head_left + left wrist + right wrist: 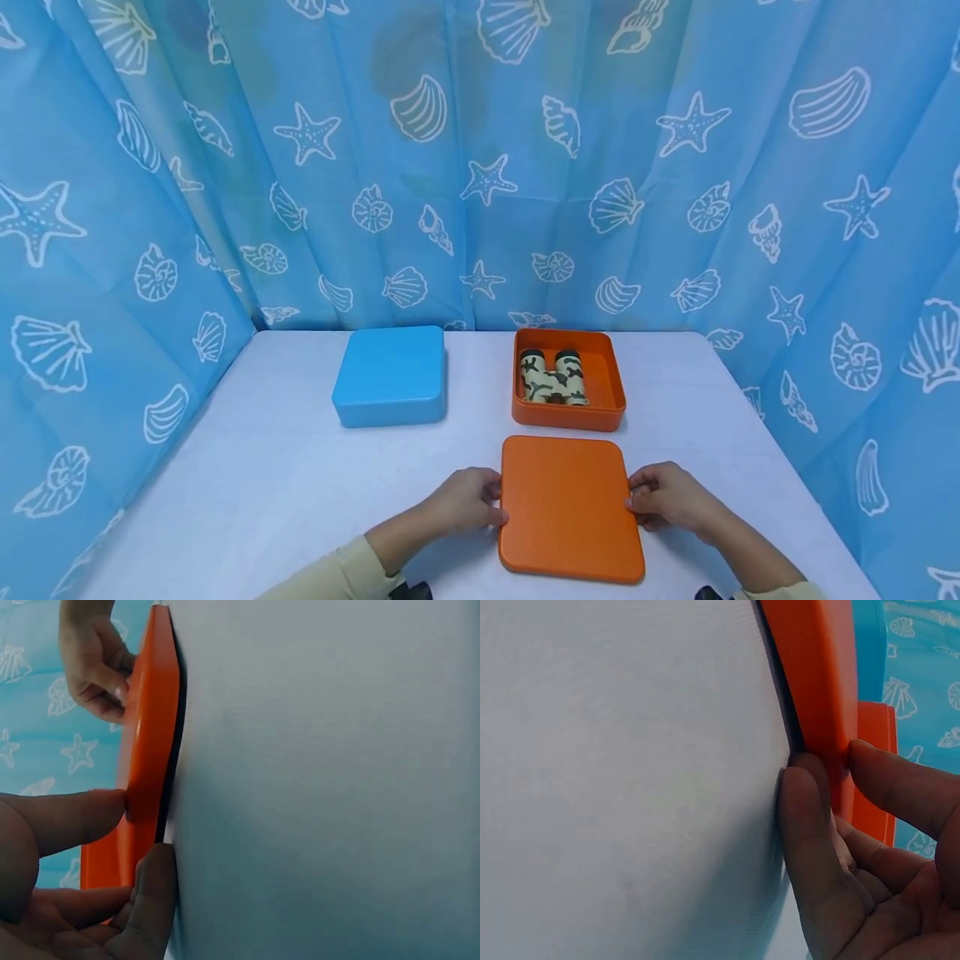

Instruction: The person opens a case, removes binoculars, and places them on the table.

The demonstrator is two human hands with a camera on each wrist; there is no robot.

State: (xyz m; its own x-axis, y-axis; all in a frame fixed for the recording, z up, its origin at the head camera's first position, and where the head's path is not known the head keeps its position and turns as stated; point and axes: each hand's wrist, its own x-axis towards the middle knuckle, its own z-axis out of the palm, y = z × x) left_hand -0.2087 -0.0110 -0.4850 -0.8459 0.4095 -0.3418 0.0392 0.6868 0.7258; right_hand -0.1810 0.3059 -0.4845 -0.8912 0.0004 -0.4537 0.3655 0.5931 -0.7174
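Observation:
A square orange lid (570,508) is at the front of the table, its flat top facing up. My left hand (467,502) pinches its left edge, thumb on the upper side. On the opposite edge, my right hand (670,497) pinches the lid in the same way. In the left wrist view, the fingers (154,892) curl under the lid's rim, close to the tabletop. Just beyond the lid stands an open orange box (607,379). Camouflage-patterned binoculars (551,383) lie inside, toward the box's left side.
A closed light-blue box (390,375) stands at the back left of the white-covered table (262,467). Blue curtains (465,167) with white shell and starfish prints hang behind the table and along both sides.

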